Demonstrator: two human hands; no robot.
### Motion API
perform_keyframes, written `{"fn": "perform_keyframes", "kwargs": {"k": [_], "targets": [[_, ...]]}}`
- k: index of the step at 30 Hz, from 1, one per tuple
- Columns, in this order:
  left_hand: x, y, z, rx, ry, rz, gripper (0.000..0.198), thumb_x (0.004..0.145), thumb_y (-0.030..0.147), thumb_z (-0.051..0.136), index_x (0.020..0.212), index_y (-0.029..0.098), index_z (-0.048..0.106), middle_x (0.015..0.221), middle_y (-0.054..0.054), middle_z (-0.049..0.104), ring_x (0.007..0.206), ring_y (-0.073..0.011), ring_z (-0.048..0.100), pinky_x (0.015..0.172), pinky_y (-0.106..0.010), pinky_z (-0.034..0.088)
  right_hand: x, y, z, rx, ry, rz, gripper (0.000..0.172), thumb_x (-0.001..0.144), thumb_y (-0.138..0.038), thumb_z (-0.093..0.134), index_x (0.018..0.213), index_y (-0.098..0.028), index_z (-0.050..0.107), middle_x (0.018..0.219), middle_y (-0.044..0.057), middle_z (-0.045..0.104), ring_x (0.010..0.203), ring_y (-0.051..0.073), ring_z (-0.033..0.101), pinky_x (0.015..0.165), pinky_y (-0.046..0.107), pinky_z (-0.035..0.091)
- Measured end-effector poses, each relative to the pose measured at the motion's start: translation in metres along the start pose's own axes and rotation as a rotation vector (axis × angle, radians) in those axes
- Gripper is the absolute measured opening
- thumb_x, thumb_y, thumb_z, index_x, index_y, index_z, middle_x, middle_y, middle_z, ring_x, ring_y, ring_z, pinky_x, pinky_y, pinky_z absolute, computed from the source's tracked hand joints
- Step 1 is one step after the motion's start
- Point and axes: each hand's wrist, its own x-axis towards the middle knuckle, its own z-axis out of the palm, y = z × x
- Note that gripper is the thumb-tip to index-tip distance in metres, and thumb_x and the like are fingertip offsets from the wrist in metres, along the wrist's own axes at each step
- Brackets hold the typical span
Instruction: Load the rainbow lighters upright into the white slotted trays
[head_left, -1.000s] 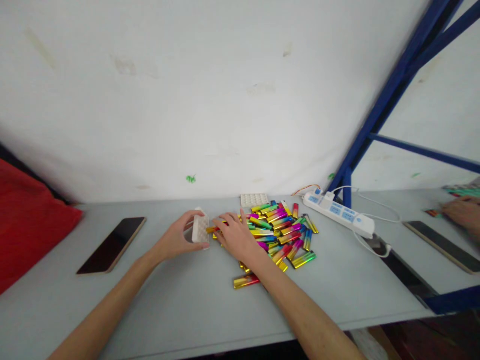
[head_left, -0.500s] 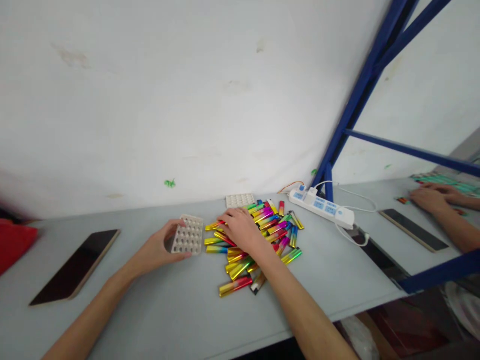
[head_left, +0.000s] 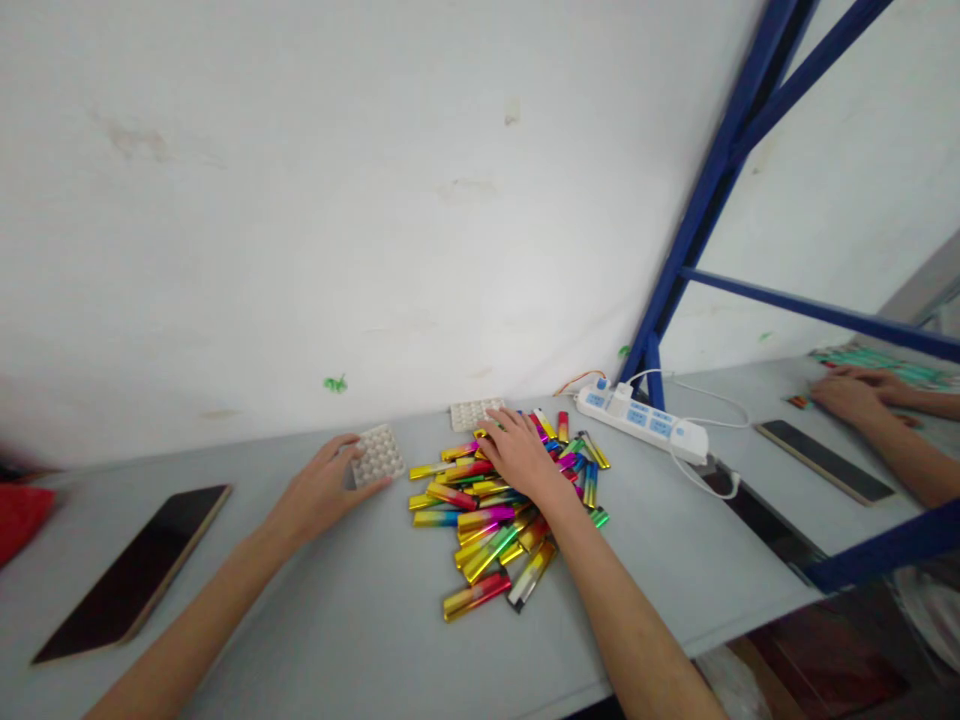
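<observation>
A heap of shiny rainbow-coloured lighters [head_left: 495, 520] lies in the middle of the grey table [head_left: 337, 620]. My right hand [head_left: 521, 455] rests palm down on the far part of the heap, fingers spread. My left hand [head_left: 319, 490] grips a white tray with round holes [head_left: 377, 455] at its near left corner; the tray lies nearly flat on the table, just left of the heap. A second white holed tray [head_left: 472, 412] sits by the wall behind the heap.
A dark phone [head_left: 135, 572] lies on the left, with red cloth [head_left: 19, 515] beyond it. A white power strip [head_left: 641, 422] with cables sits on the right near a blue frame post [head_left: 652, 375]. Another person's hands [head_left: 855, 392] and a second phone [head_left: 825, 460] occupy the far right.
My left hand has lowered the holed tray from a tilted pose to nearly flat. My right hand slid farther back over the heap, spreading the lighters toward me. The view shifted.
</observation>
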Motion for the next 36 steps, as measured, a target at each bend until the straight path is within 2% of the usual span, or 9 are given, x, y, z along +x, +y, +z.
{"fn": "perform_keyframes", "kwargs": {"k": [3,6,9,12,15,20,25,30,36], "targets": [[0.032,0.029,0.013,0.057,0.006,0.002,0.059,0.092,0.077,0.059,0.095,0.020,0.073,0.118,-0.019,0.072,0.119,-0.0405,0.070,0.110,-0.055,0.056,0.000,-0.001,0.004,-0.023,-0.064,0.031,0.035,0.116,-0.035,0.049,0.141,-0.023,0.072,0.150,0.011,0.071,0.142,0.026,0.060,0.128,0.051,0.038],[0.068,0.055,0.029,0.129,0.017,-0.049,0.059,0.096,0.072,0.056,0.100,0.016,0.074,0.115,-0.022,0.072,0.114,-0.0413,0.071,0.102,-0.053,0.057,0.000,-0.005,0.003,-0.031,-0.072,0.064,0.034,0.116,-0.033,0.050,0.137,-0.022,0.075,0.144,0.010,0.074,0.138,0.026,0.062,0.124,0.045,0.041],[0.090,0.067,0.040,0.104,0.024,-0.054,0.061,0.104,0.064,0.041,0.102,0.013,0.074,0.111,-0.023,0.073,0.108,-0.0389,0.072,0.097,-0.051,0.058,0.000,-0.009,-0.001,-0.047,-0.074,0.098,0.033,0.115,-0.031,0.051,0.131,-0.024,0.079,0.137,0.009,0.078,0.133,0.028,0.064,0.120,0.046,0.043],[0.094,0.063,0.043,0.057,-0.002,0.003,0.048,0.102,0.056,0.047,0.095,0.017,0.074,0.102,-0.018,0.075,0.105,-0.0343,0.072,0.100,-0.046,0.058,-0.001,-0.010,-0.004,-0.044,-0.078,0.107,0.033,0.115,-0.033,0.051,0.126,-0.027,0.081,0.133,0.008,0.079,0.130,0.029,0.064,0.117,0.047,0.044],[0.092,0.054,0.042,0.007,-0.034,0.079,0.037,0.092,0.052,0.062,0.099,0.019,0.076,0.110,-0.017,0.077,0.110,-0.0335,0.072,0.105,-0.044,0.057,-0.002,-0.008,-0.004,-0.032,-0.070,0.110,0.036,0.116,-0.035,0.048,0.125,-0.026,0.082,0.135,0.009,0.077,0.129,0.029,0.064,0.119,0.049,0.043],[0.105,0.054,0.039,-0.061,-0.092,0.168,0.028,0.086,0.047,0.067,0.091,0.021,0.077,0.110,-0.013,0.077,0.106,-0.0308,0.073,0.102,-0.043,0.058,-0.006,0.000,-0.001,-0.101,0.081,0.253,0.041,0.117,-0.041,0.045,0.141,-0.024,0.073,0.166,0.015,0.056,0.157,0.036,0.042,0.131,0.070,0.023],[0.124,0.062,0.029,-0.077,-0.145,0.216,0.026,0.076,0.049,0.078,0.078,0.023,0.074,0.091,-0.008,0.076,0.087,-0.0278,0.073,0.085,-0.037,0.059,-0.008,0.008,0.004,-0.075,0.005,0.309,0.040,0.117,-0.043,0.043,0.137,-0.027,0.074,0.154,0.011,0.067,0.147,0.032,0.054,0.129,0.070,0.027],[0.127,0.082,0.025,-0.032,-0.113,0.264,0.034,0.086,0.049,0.077,0.105,0.021,0.078,0.108,-0.011,0.075,0.108,-0.0315,0.071,0.099,-0.042,0.056,-0.004,0.009,0.006,-0.071,-0.002,0.318,0.038,0.116,-0.040,0.046,0.132,-0.024,0.077,0.148,0.015,0.070,0.140,0.031,0.058,0.124,0.059,0.039],[0.125,0.120,0.050,-0.006,-0.170,0.290,0.027,0.095,0.039,0.081,0.112,0.019,0.078,0.123,-0.013,0.074,0.118,-0.0304,0.070,0.105,-0.047,0.059,-0.004,0.009,0.004,-0.086,-0.026,0.315,0.041,0.116,-0.041,0.043,0.133,-0.023,0.076,0.149,0.014,0.069,0.140,0.031,0.057,0.122,0.058,0.039]]}}
